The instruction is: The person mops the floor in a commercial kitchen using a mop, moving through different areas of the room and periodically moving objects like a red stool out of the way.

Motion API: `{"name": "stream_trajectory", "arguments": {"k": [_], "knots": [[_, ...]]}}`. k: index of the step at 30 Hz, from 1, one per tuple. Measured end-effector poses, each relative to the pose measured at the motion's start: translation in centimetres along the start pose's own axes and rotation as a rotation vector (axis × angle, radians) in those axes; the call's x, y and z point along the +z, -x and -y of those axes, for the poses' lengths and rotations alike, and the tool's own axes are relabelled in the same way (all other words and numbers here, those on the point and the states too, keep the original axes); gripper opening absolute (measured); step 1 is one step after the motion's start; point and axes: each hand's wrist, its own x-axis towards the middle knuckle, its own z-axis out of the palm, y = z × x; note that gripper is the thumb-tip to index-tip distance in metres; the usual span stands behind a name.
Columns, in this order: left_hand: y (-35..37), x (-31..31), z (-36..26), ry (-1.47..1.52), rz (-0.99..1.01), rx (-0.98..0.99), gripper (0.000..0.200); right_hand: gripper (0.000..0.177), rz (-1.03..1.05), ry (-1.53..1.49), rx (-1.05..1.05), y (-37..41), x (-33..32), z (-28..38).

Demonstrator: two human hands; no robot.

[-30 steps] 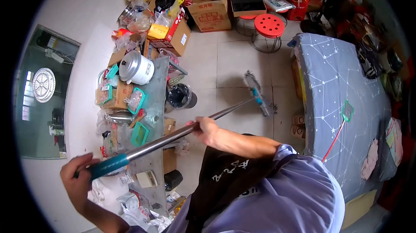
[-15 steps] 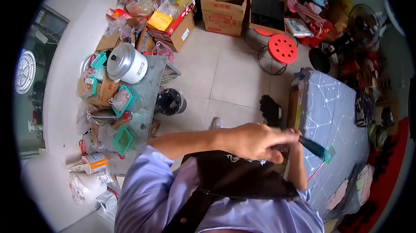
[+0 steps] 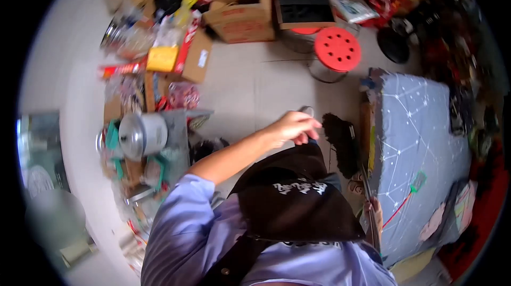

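Observation:
My right hand (image 3: 376,213) is closed around the long pole of a mop (image 3: 340,145), low beside the bed at my right side. The mop's dark shaggy head lies on the floor next to the bed, and its pole runs back past my hip. Ahead of my dark apron (image 3: 298,201), my left hand (image 3: 295,128) is held out in the air. Its fingers are loosely bent and apart, with nothing visible in them. Part of my right hand is hidden behind the pole and apron.
A bed (image 3: 410,126) with a grey patterned cover stands on the right, with a green fly swatter (image 3: 419,181) on it. A red round stool (image 3: 337,50) and cardboard boxes (image 3: 242,17) are ahead. To the left, a cluttered table (image 3: 178,145) bears a rice cooker (image 3: 142,134).
My hands were together on the handle at the front; the left has let go and moved forward and left. My right hand has dropped back with the pole. The view has turned and shifted.

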Motion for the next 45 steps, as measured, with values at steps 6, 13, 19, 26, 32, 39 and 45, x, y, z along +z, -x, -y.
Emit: {"name": "stream_trajectory", "arguments": {"k": [6, 13, 19, 26, 32, 39, 45], "knots": [[-13.9, -6.1, -2.9, 0.152, -0.183, -0.298, 0.021, 0.023, -0.275, -0.116, -0.018, -3.0, 6.7, 6.4], [-35.5, -13.8, -4.2, 0.27, -0.417, -0.305, 0.012, 0.023, -0.288, -0.159, 0.281, -7.2, 7.1, 12.1], [-51.7, -21.6, 1.1, 0.146, -0.556, -0.352, 0.033, 0.025, -0.538, -0.143, 0.351, -8.3, 8.3, 14.6], [-63.2, -26.9, 0.5, -0.181, -0.651, -0.368, 0.121, 0.031, -0.631, -0.169, 0.387, -9.6, 11.5, 14.5], [-71.9, -33.1, 5.2, 0.13, -0.488, -0.14, 0.098, 0.041, -0.649, -0.249, 0.347, -10.5, 13.2, 12.5], [-64.4, -27.4, 7.3, 0.249, -0.444, 0.008, 0.065, 0.036, -0.612, -0.224, 0.324, -11.2, 15.1, 12.1], [-53.8, -30.7, 12.5, 0.596, -0.575, -0.158, 0.061, 0.033, -0.639, -0.247, 0.335, -11.4, 16.5, 10.7]]}}
